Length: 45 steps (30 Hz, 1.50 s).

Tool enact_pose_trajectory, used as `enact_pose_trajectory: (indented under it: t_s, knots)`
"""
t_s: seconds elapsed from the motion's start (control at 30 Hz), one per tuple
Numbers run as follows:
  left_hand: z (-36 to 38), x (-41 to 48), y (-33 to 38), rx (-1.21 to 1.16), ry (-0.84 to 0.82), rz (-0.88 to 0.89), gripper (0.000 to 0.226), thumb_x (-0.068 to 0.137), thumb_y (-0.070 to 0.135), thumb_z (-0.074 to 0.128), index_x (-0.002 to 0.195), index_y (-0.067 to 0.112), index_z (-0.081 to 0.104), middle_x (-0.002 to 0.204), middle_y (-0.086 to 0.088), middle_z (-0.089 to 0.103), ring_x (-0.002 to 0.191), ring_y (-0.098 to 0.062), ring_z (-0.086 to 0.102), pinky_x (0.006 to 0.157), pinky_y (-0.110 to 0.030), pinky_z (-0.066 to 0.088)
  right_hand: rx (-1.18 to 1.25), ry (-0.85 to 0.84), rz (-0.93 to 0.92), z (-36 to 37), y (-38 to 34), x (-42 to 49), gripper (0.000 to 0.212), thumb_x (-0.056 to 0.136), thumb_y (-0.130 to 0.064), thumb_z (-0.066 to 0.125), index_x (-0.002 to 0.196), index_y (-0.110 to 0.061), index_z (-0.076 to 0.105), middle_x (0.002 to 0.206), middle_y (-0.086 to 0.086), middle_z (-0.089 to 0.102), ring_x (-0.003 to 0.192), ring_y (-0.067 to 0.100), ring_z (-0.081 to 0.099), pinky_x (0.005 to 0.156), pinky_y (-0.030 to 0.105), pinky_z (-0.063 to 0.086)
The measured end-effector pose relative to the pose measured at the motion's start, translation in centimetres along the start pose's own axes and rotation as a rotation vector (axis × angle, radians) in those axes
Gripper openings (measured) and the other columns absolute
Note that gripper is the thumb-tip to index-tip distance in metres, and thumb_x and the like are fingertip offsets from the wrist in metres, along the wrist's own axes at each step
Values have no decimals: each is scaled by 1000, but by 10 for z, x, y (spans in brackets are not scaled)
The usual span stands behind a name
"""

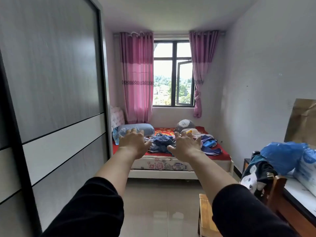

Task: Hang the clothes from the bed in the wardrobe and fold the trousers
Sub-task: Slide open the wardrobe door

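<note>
Clothes (162,142) heaped on red-sheeted bed (153,165)

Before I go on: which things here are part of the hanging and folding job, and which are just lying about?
Job: pile of clothes on the bed; wardrobe.
Lying about: pillow; plush toy; blue bag; wooden stool.

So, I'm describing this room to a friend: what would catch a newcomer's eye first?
The left hand and right hand are stretched forward mid-frame, fingers spread, holding nothing. Beyond them, a heap of blue clothes lies on the red-sheeted bed, and pink curtains frame the window on the far wall.
</note>
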<state>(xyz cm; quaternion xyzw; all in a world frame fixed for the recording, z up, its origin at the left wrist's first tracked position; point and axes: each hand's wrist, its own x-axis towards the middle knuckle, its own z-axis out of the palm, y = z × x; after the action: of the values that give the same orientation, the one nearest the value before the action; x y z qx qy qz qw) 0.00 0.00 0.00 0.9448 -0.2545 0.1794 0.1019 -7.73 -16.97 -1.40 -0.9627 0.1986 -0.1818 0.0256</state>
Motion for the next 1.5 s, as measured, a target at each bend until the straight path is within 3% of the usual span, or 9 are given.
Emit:
enact_pose_trajectory:
  t_s: [0.27, 0.57, 0.87, 1.0, 1.2, 1.4, 1.5]
  knots:
    - [55, 99, -22, 32, -48, -55, 62, 93, 51, 37, 145, 18, 33, 149, -11, 35, 138, -30, 29, 108, -50, 32, 4, -34, -37, 48, 1, 109, 69, 90, -55, 50, 146, -20, 31, 150, 6, 33, 138, 28, 27, 109, 57, 23]
    - [114, 271, -38, 59, -42, -111, 58, 93, 51, 38, 143, 21, 37, 146, -11, 37, 135, -29, 31, 106, -48, 34, -5, -30, -88, 96, 19, 302, 70, 90, -55, 52, 145, -19, 31, 148, 6, 34, 137, 28, 29, 110, 57, 22]
    - [187, 401, -107, 157, -75, -254, 57, 91, 51, 38, 140, 21, 39, 146, -6, 37, 132, -27, 34, 100, -45, 37, 34, -118, -222, 190, -19, 458, 67, 90, -50, 52, 144, -17, 31, 148, 8, 32, 137, 29, 26, 108, 54, 24]
    - [207, 452, -156, 201, -35, -314, 56, 92, 50, 39, 140, 21, 38, 145, -7, 36, 132, -26, 33, 99, -44, 36, 67, -139, -284, 234, -55, 533, 67, 90, -51, 52, 144, -19, 31, 148, 8, 32, 137, 30, 26, 108, 54, 28]
    - [232, 527, -239, 266, 14, -420, 57, 93, 46, 38, 144, 19, 33, 155, -10, 21, 141, -28, 19, 111, -48, 26, 139, -54, -523, 263, -144, 639, 59, 90, -49, 51, 138, -18, 37, 142, 7, 37, 133, 28, 30, 104, 55, 25]
    - [252, 582, -302, 367, 185, -465, 64, 94, 35, 36, 151, 21, 11, 160, -11, 3, 146, -29, 7, 115, -52, 17, 282, 45, -693, 299, -220, 717, 58, 90, -46, 51, 139, -19, 35, 142, 5, 38, 131, 27, 35, 103, 51, 29]
    - [262, 594, -338, 456, 250, -511, 67, 94, 33, 32, 153, 22, 1, 160, -11, -9, 147, -28, -6, 116, -53, 5, 382, 91, -768, 324, -259, 747, 60, 92, -46, 47, 142, -18, 29, 145, 6, 34, 132, 27, 34, 103, 47, 31]
